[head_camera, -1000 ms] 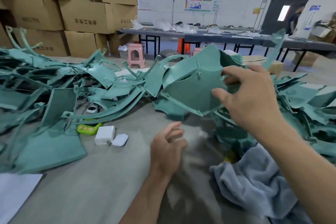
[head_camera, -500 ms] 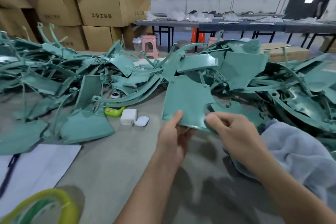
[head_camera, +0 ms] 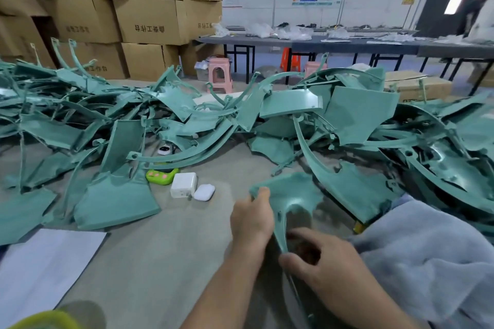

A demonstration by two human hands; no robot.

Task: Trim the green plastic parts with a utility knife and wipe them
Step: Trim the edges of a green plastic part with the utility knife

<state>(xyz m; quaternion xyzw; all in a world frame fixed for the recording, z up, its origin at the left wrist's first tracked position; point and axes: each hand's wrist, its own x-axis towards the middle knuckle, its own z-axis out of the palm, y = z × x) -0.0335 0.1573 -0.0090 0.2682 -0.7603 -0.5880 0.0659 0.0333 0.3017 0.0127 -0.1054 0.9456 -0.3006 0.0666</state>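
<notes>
Head view: a grey, matte table (head_camera: 165,262) carries a long heap of green plastic parts (head_camera: 355,120), smooth and faintly glossy, some flat and fan-shaped, others thin curved strips with small tabs and holes. Near the front edge the person holds one green part (head_camera: 290,195), a broad fan at the top that narrows to a thin stem below (its edge looks ragged, though the motion blur makes that hard to judge). The left hand (head_camera: 252,219) is raised with its back to the camera, thumb and fingers pinched on the part's upper left corner. The right hand (head_camera: 318,264) is lower, knuckles up, fingers curled and closed around the narrow stem. A soft, fuzzy grey cloth (head_camera: 427,256) lies bunched just beside the right hand. On the bare table left of the hands sit a white square charger (head_camera: 184,185) and a rounded white case (head_camera: 204,192), touching, with a small lime-green gadget (head_camera: 162,176) beside them. A white paper sheet (head_camera: 40,267) lies at the near left. Brown cardboard boxes (head_camera: 149,21) are stacked behind.
</notes>
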